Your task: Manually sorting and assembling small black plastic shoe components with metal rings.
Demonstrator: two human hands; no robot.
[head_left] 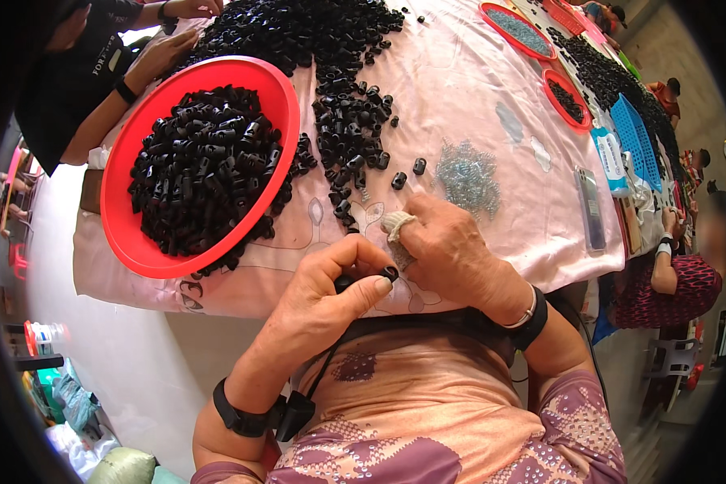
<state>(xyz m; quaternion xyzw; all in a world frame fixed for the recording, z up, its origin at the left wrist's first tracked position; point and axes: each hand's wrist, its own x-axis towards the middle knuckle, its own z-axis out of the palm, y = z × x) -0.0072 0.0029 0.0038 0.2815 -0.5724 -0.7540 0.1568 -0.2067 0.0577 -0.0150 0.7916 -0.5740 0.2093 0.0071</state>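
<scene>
My left hand (323, 290) pinches a small black plastic cylinder (390, 273) between thumb and fingers, close to the table's near edge. Beside it, my right hand (452, 246) is closed with curled fingers, a white knitted cover (398, 224) on one of them. Whatever its fingertips hold is hidden. Two loose black cylinders lie just beyond my right hand. Past that hand sits a heap of tiny silvery springs (468, 179). A trail of black cylinders (351, 129) runs from near my left hand to a large pile at the far side.
A red basin (289, 121) heaped with black cylinders stands at the left. On the right lie a phone (590, 208), a white packet (610, 161) and a blue basket (636, 145). Smaller red trays (567, 101) stand farther off. A co-worker's arms (129, 89) reach in at the upper left.
</scene>
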